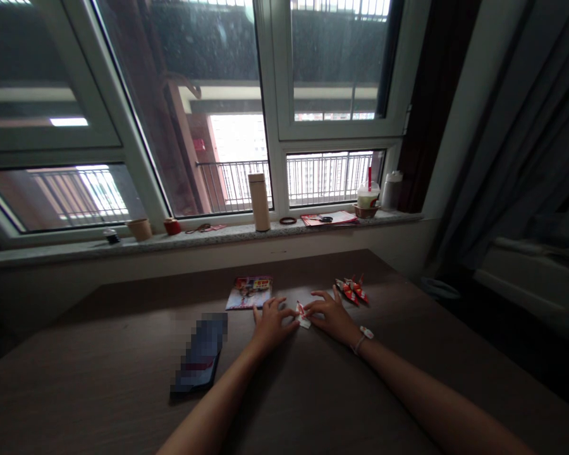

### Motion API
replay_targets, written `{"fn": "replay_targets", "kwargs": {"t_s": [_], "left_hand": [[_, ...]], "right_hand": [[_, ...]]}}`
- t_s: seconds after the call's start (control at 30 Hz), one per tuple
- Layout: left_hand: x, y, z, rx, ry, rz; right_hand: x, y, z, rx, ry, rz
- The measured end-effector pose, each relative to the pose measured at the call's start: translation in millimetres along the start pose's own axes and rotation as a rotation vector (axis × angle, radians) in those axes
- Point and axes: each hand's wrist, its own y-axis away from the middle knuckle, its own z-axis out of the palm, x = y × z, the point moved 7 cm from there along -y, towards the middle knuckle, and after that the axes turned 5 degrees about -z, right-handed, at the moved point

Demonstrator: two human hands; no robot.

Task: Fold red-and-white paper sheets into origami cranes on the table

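Note:
A small white and red piece of folded paper [303, 321] lies on the brown table between my hands. My left hand [272, 325] closes on its left side with thumb and fingertip, the other fingers bent above the table. From the right, my right hand [334, 317] pinches the same paper, and a bracelet with a white charm circles that wrist. Just beyond the right hand sit several red and white folded paper pieces [353, 292], pointed and close together. A colourful printed packet or booklet [250, 293] is behind my left hand. Fingertips partly cover the paper.
A phone-like dark blue object [201, 354], partly pixelated, lies left of my left forearm. On the windowsill stand a beige bottle [259, 202], a paper cup [139, 229], a drink cup with red straw [368, 194], a grey bottle [392, 191] and scissors on red paper [329, 218].

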Motion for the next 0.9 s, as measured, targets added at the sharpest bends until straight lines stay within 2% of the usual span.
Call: {"fn": "replay_targets", "kwargs": {"t_s": [0.9], "left_hand": [[0.4, 0.3, 1.4, -0.035, -0.022, -0.018]], "right_hand": [[6.9, -2.5, -0.6, -0.103, -0.057, -0.006]]}}
